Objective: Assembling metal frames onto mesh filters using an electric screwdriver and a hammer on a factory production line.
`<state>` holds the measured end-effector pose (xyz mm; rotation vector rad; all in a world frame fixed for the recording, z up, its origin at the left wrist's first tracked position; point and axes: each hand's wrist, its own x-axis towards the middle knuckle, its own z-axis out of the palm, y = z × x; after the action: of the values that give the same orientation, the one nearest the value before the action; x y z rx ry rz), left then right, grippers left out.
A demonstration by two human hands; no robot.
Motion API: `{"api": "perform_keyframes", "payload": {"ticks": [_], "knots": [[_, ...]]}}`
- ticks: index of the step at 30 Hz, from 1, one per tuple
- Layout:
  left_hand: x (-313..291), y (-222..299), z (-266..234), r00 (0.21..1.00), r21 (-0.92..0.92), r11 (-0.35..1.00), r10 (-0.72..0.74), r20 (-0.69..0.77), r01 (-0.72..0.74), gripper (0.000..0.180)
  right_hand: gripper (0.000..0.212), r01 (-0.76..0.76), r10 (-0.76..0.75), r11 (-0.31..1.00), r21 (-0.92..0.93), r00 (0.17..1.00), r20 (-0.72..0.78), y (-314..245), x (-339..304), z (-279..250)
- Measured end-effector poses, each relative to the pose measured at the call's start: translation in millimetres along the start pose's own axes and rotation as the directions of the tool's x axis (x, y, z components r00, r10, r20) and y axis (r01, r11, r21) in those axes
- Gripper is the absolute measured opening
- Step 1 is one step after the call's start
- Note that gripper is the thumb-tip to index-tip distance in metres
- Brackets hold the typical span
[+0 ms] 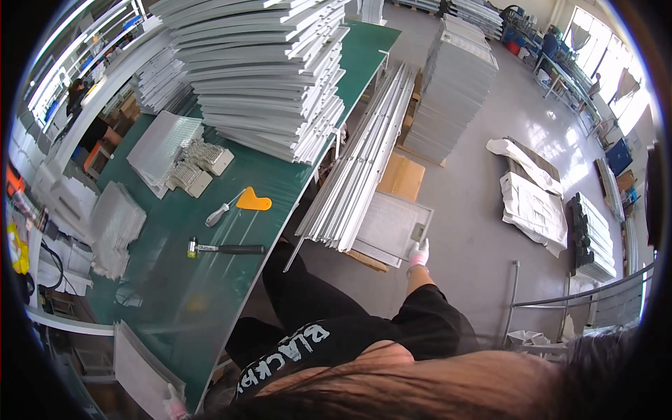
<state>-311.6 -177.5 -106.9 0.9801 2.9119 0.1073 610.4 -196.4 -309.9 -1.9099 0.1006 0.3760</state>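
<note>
My right hand, in a pale glove, grips the near right corner of a framed mesh panel. This thin grey panel has a small rectangular patch by my fingers and lies low beside the table, next to a bundle of long metal profiles. Far to the lower left, my left hand, also gloved, closes on the edge of a thin white sheet at the table's near end. On the green table lie a hammer, a yellow scraper and a screwdriver.
A tall stack of grey frames rises at the table's far end. Small beige parts and clear-wrapped sheets lie left. Stacked panels stand beyond the profiles. White wrapping and a metal rail are on the right.
</note>
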Motion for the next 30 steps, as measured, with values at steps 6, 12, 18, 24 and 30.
{"api": "perform_keyframes", "payload": {"ticks": [6,12,18,24,30], "knots": [[-43,59,-66,0.998,0.245,0.968,0.055,-0.008,-0.051,0.089,0.063,-0.273,0.273,0.961,0.035,0.962,0.02,111,33,42],[-27,78,-39,0.977,0.32,0.923,0.194,0.093,-0.214,0.088,0.062,-0.197,0.241,0.86,-0.472,0.97,0.034,153,85,42],[-17,132,7,0.917,0.199,0.898,0.369,0.151,-0.393,0.083,0.072,-0.279,0.345,0.784,-0.554,0.938,0.016,79,38,37],[-13,171,23,0.843,0.105,0.842,0.507,0.178,-0.529,0.078,0.054,-0.374,0.37,0.915,-0.153,0.927,-0.057,67,26,37],[-29,194,16,0.774,0.041,0.783,0.604,0.188,-0.621,0.073,0.058,-0.208,0.211,0.912,-0.353,0.977,-0.029,71,14,33]]}}
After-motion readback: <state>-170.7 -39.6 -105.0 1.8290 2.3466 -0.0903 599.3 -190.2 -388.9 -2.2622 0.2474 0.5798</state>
